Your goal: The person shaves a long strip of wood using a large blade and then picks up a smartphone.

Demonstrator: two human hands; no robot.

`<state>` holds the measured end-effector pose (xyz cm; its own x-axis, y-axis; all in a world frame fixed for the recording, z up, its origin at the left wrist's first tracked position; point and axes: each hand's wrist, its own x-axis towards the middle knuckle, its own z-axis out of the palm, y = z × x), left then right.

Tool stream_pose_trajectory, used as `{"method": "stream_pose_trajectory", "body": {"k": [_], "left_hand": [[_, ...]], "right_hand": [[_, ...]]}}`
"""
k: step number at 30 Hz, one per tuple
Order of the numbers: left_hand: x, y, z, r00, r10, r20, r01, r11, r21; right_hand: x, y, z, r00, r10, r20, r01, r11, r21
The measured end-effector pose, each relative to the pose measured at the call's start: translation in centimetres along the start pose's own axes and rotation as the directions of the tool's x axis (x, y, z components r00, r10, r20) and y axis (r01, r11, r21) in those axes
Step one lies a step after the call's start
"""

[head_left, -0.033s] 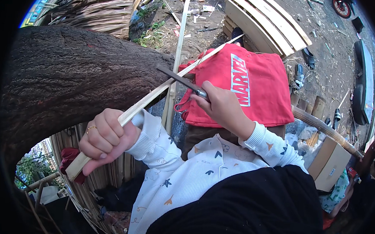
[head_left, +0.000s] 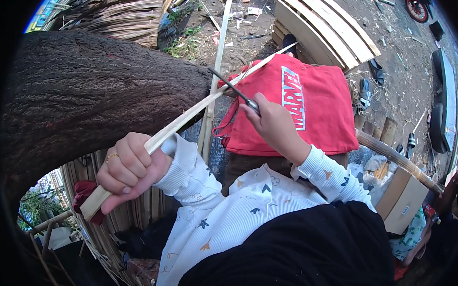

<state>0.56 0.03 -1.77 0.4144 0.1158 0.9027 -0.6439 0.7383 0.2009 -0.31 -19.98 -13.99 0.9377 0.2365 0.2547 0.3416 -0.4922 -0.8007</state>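
My left hand [head_left: 131, 167], a ring on one finger, is closed around the lower part of a pale, split wooden strip [head_left: 186, 115], possibly bamboo. The strip slants up and right, tapering to a thin far end. A knife [head_left: 233, 88] is gripped in my right hand [head_left: 278, 125], fingers wrapped round its handle. Its narrow dark blade lies across the strip at about mid-length, seen nearly edge-on and seemingly touching it. Beneath the strip's far half, a red cloth [head_left: 322, 106] with a pale print and a strap loop covers my lap.
A thick tree trunk [head_left: 103, 86] fills the left. Another long strip [head_left: 217, 60] stands beyond it. Wooden slats [head_left: 326, 29] are stacked ahead. Sandals [head_left: 365, 93] lie on the littered ground at right, above a bamboo pole [head_left: 392, 158] and a cardboard box [head_left: 403, 199].
My right hand has slid the knife a little up along the strip, away from my left hand, and the blade has turned more edge-on. The left hand stays put.
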Motion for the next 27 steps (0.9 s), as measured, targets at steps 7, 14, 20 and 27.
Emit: {"method": "stream_pose_trajectory", "body": {"k": [7, 14, 20, 27], "left_hand": [[-0.6, -0.9, -1.0, 0.999, -0.010, -0.036, 0.009, 0.999, -0.034], [-0.6, -0.4, -0.9, 1.000, -0.022, -0.001, 0.022, 0.998, -0.051], [-0.6, -0.6, -0.9, 1.000, -0.021, 0.003, 0.021, 0.998, -0.065], [-0.7, -0.5, -1.3, 0.999, -0.027, -0.021, 0.026, 0.999, -0.048]], "right_hand": [[1.0, 0.8, -0.8, 0.964, 0.265, 0.003, -0.264, 0.958, 0.111], [1.4, 2.9, -1.0, 0.954, 0.299, -0.008, -0.299, 0.954, 0.019], [1.2, -1.3, -2.3, 0.978, 0.161, 0.136, -0.177, 0.977, 0.116], [1.9, 3.9, -0.7, 0.967, 0.254, 0.036, -0.256, 0.963, 0.079]]}}
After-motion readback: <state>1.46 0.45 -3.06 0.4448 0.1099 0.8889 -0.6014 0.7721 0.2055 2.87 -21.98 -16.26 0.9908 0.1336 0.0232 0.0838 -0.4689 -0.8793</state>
